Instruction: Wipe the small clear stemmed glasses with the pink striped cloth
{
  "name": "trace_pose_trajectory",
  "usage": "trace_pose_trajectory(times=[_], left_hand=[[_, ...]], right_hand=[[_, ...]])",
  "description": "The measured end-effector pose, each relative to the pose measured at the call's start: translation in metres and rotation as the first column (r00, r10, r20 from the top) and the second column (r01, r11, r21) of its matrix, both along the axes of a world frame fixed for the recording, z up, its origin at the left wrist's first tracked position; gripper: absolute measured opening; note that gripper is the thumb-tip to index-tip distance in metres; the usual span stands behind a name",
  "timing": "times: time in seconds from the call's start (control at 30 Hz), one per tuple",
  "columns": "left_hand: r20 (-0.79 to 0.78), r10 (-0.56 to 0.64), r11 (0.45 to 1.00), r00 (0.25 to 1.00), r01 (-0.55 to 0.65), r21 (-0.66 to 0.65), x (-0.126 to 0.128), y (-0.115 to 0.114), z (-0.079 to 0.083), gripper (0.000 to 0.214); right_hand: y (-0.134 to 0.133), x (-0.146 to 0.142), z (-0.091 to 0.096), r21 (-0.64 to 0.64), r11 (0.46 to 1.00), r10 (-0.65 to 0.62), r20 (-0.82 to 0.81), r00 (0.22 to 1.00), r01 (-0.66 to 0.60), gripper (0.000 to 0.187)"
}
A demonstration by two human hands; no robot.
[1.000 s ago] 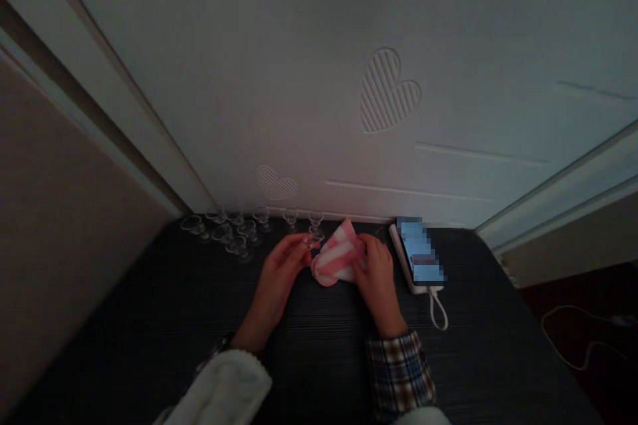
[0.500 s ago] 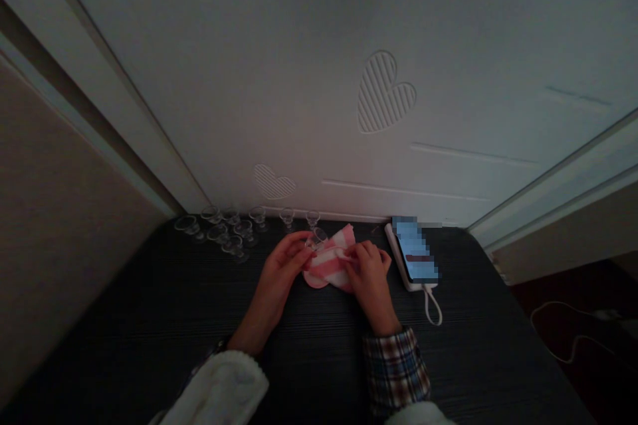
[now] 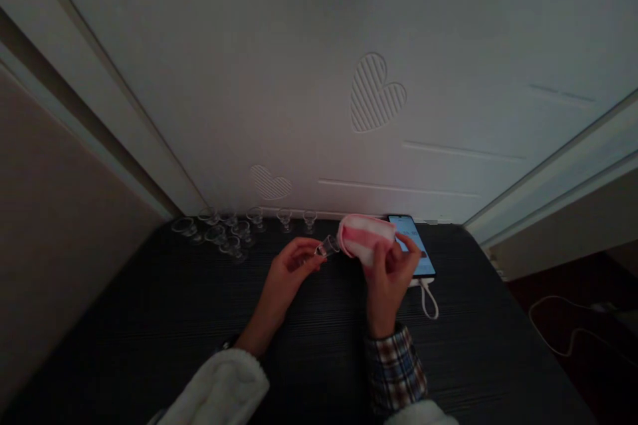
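My left hand [image 3: 294, 265] pinches a small clear stemmed glass [image 3: 327, 247] between thumb and fingers. The glass is tilted, one end toward my right hand. In my right hand [image 3: 391, 272] is a pink-and-white striped cloth [image 3: 366, 236], gripped at its right and lower side. The cloth's left edge is right by the glass; whether they touch I cannot tell. Several similar small glasses [image 3: 232, 246] stand in a cluster at the back left. Two more, including one glass [image 3: 310, 219], stand along the wall behind my left hand.
A phone [image 3: 416, 246] lies at the back right on a white block, partly behind my right hand, with a short white cable loop [image 3: 429, 302]. The dark tabletop [image 3: 309, 358] meets a pale panel [image 3: 299, 113] with raised hearts. Another white cable [image 3: 553, 345] lies beyond the right edge.
The cloth has shifted up and right with my right hand and bunched up. More of the glass in my left hand now shows, away from the cloth's folds. The view has shifted slightly.
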State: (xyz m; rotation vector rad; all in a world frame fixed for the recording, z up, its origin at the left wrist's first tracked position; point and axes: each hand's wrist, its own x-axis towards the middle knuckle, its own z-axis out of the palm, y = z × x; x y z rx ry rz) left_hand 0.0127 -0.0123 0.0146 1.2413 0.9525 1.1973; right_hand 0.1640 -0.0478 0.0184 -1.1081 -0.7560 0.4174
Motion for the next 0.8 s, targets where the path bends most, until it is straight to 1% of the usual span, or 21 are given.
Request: trace_pose_trajectory(times=[0.1,0.13,0.17,0.3,0.37,0.43,0.5,0.53,0.6,0.7,0.8], left_hand=[[-0.032,-0.016,0.999,0.999,0.017,0.039,0.0,0.0,0.0,0.023],[-0.036,-0.016,0.999,0.999,0.018,0.05,0.0,0.0,0.0,0.022],[-0.035,-0.014,0.998,0.999,0.016,0.059,0.0,0.001,0.0,0.021],[-0.029,0.033,0.997,0.999,-0.03,0.074,-0.002,0.001,0.002,0.019],[-0.032,0.066,0.995,0.997,-0.063,0.074,-0.003,0.001,0.002,0.019],[-0.028,0.094,0.993,0.995,-0.092,0.08,-0.002,0.0,0.003,0.02],[-0.025,0.112,0.99,0.993,-0.11,0.086,-0.002,0.0,0.003,0.02],[-0.028,0.114,0.99,0.993,-0.112,0.088,-0.001,-0.001,0.003,0.019],[-0.045,0.1,0.992,0.994,-0.095,0.085,-0.001,-0.002,0.003,0.017],[-0.08,0.038,0.996,0.996,-0.032,0.078,-0.001,-0.004,0.004,0.014],[-0.121,0.009,0.996,0.993,0.002,0.092,0.0,-0.006,0.004,0.014]], right_hand=[[-0.002,-0.017,-0.002,-0.009,0.998,0.066,0.126,0.99,-0.066,0.032],[-0.003,-0.02,-0.003,-0.012,0.995,0.102,0.161,0.982,-0.101,0.032],[-0.004,-0.021,-0.003,-0.016,0.986,0.164,0.172,0.971,-0.163,0.03],[-0.003,-0.017,0.0,-0.025,0.917,0.399,0.087,0.913,-0.398,0.019],[-0.001,-0.015,0.001,-0.056,0.886,0.463,0.059,0.884,-0.46,0.017],[0.002,-0.016,0.001,-0.094,0.859,0.51,0.073,0.857,-0.504,0.018],[0.004,-0.017,0.001,-0.119,0.844,0.534,0.102,0.839,-0.523,0.02],[0.005,-0.018,0.0,-0.127,0.846,0.532,0.127,0.837,-0.519,0.02],[0.005,-0.019,-0.001,-0.148,0.866,0.498,0.195,0.845,-0.477,0.019],[0.005,-0.017,-0.002,-0.185,0.907,0.419,0.283,0.863,-0.379,0.015],[0.004,-0.016,-0.003,-0.21,0.924,0.373,0.314,0.873,-0.319,0.009]])
